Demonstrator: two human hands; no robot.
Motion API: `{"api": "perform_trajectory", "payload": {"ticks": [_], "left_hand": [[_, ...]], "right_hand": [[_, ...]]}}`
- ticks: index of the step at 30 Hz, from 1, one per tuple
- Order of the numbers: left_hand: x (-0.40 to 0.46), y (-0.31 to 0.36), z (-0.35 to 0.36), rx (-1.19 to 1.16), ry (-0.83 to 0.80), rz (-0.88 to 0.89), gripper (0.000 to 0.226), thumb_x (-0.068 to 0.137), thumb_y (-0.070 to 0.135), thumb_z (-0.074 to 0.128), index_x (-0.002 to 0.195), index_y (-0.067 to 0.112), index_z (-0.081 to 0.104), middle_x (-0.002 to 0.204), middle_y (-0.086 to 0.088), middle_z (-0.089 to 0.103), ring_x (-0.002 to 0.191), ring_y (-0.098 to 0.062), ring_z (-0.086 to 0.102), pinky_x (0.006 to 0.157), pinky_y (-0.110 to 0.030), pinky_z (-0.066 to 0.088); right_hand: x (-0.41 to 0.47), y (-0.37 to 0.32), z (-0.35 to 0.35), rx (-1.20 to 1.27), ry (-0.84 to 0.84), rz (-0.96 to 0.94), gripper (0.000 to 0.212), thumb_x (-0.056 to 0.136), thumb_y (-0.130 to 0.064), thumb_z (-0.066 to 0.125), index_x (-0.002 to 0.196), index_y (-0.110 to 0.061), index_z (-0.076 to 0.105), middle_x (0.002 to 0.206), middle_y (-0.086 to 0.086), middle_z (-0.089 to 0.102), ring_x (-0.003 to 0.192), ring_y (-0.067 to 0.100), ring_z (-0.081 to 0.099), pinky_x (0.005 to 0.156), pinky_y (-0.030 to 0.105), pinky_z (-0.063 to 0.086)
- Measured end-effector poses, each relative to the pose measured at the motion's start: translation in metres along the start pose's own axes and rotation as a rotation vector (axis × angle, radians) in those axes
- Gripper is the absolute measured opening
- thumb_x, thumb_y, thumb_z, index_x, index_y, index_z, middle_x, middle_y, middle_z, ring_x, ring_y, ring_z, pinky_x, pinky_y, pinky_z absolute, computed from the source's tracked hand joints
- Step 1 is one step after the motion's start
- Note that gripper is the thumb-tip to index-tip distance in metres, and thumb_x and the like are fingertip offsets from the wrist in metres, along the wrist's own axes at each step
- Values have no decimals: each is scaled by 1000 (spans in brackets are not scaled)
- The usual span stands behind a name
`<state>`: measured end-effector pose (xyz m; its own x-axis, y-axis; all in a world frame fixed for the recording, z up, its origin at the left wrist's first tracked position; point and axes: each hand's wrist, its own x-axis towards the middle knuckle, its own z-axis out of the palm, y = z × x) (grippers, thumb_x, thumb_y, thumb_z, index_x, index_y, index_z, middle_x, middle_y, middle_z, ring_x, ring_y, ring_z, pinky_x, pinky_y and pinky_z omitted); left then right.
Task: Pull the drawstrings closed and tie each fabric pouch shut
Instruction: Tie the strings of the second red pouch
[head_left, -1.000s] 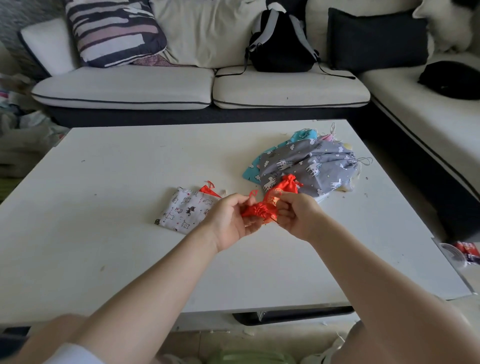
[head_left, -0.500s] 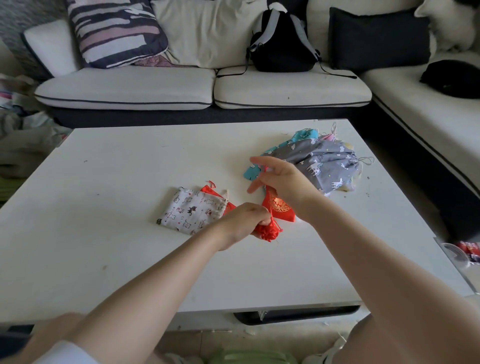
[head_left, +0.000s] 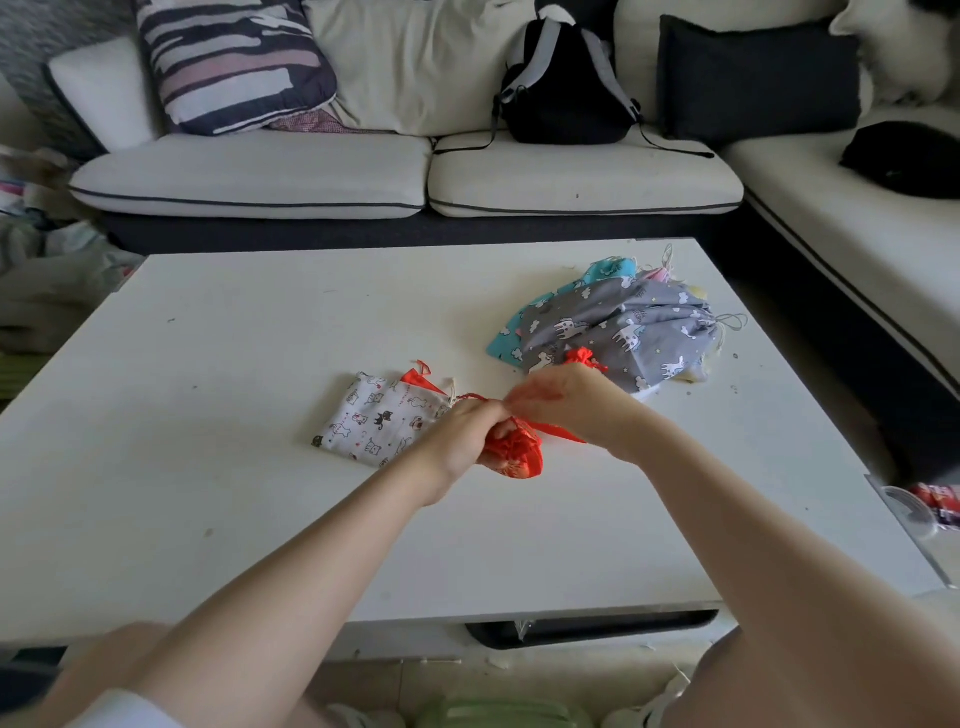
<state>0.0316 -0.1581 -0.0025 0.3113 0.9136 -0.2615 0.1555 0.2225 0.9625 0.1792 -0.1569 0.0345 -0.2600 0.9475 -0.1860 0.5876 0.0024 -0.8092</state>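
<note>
Head view: both hands (head_left: 519, 415) clutch red pouch (head_left: 514, 454), mouth cinched, gathered.

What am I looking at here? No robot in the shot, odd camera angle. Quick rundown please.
There is no machine: a person works with two bare hands, and the one picture comes from a wide-angle camera worn on their head, looking forward and down, which bends the edges.

The left hand grips a small red pouch by its gathered neck, just above a white table. The right hand pinches a red drawstring at that neck, apparently tying it.

Lying on the table: a white pouch with a cat print, flat, beside the left hand, and a heap of pouches further back with a grey unicorn-print pouch on top and a teal pouch beneath. A sofa with a black backpack stands behind.
</note>
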Motion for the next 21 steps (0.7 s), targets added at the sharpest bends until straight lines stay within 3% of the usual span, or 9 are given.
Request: {"api": "perform_trajectory", "payload": {"ticks": [2,5,7,10,13,15,18,21], "left_hand": [[0,-1,-2,-14,2,-9,42,92,8,37,50,13,36,47,8,43,47,-8,49,53,-21,43],[-2,-2,-3,-14,0,-15,41,92,8,38,51,13,39,50,6,46,46,-7,51,54,-22,43],[-2,-2,-3,-6,17,-21,41,93,10,40,53,12,42,51,6,49,47,-5,52,55,-21,44],[-1,1,-4,12,47,-37,38,93,11,41,56,12,46,53,7,53,51,-8,53,54,-19,45],[-1,4,-5,-10,52,-41,36,93,9,41,58,13,50,59,2,52,55,-11,53,54,-19,45],[-2,5,-5,-5,39,-32,35,93,10,42,61,15,55,63,2,54,59,-9,55,57,-20,46],[-4,5,-5,7,20,-22,30,93,9,42,66,13,55,68,-3,56,68,-15,56,64,-26,48],[-5,7,-5,-16,20,-26,27,91,5,42,69,9,55,68,-8,62,68,-23,61,72,-31,52]], "right_hand": [[-3,3,1,-49,-48,23,15,84,-15,63,98,-13,71,90,0,69,82,10,61,71,15,45],[-1,7,0,-115,-60,16,10,83,-14,64,91,-13,71,81,1,64,72,12,56,69,24,46],[1,6,0,-158,-31,3,6,83,-16,64,85,-15,70,81,3,64,74,16,57,71,30,48],[1,2,0,-35,46,-29,6,84,-17,64,80,-16,68,87,6,69,82,20,62,81,35,50],[-4,-1,-3,10,-51,-68,7,84,-16,64,83,-13,70,81,1,68,77,11,59,76,28,48],[-6,1,-3,75,-76,-50,15,87,-17,61,75,-17,70,73,-5,65,72,9,56,72,21,44],[-6,5,-4,228,-91,-7,29,92,-18,52,69,-16,70,71,-7,67,75,11,54,74,23,41],[-4,8,1,255,-76,27,22,88,-9,55,71,-13,68,70,-4,67,66,5,57,71,24,43]]}}
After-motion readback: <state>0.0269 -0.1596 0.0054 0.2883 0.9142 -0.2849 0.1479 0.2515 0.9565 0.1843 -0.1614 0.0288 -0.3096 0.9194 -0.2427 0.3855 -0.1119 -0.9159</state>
